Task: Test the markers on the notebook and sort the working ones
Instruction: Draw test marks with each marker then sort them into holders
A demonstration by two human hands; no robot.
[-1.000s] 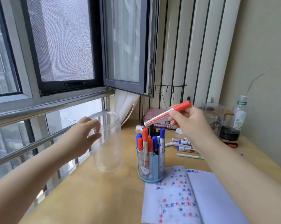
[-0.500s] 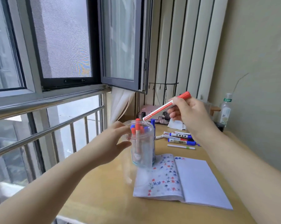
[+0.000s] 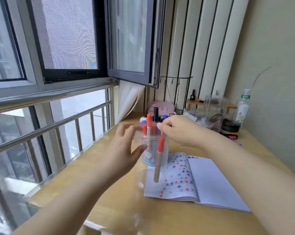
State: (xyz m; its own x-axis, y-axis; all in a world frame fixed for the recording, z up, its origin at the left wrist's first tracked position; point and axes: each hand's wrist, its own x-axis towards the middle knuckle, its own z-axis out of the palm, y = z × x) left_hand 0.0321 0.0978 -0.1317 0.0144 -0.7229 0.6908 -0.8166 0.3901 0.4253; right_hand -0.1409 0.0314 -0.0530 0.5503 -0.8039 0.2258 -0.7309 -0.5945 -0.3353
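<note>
A red marker (image 3: 158, 160) stands nearly upright, cap end up, inside a clear plastic jar (image 3: 153, 160). The jar sits on the wooden counter (image 3: 119, 206), its base overlapping the left edge of the open notebook (image 3: 194, 180).

The right hand (image 3: 179, 129) hovers just above the jar's mouth with fingers curled together. The fingertips are just above the marker's top, and whether they actually pinch the marker cannot be told.

The left hand (image 3: 126, 146) is beside the jar's left wall, fingers spread and loosely open, thumb near the plastic. It holds nothing firmly that can be seen.

Directly behind the jar stands a blue pen holder (image 3: 147, 158) with more red and blue markers rising from it, seen partly through the clear plastic.

The notebook's left page is covered with small red and blue scribbled stars; the right page is almost blank with a few marks at its top.

Farther back on the counter are a clear box (image 3: 214, 109) and a plastic bottle (image 3: 242, 107) by the wall.
</note>
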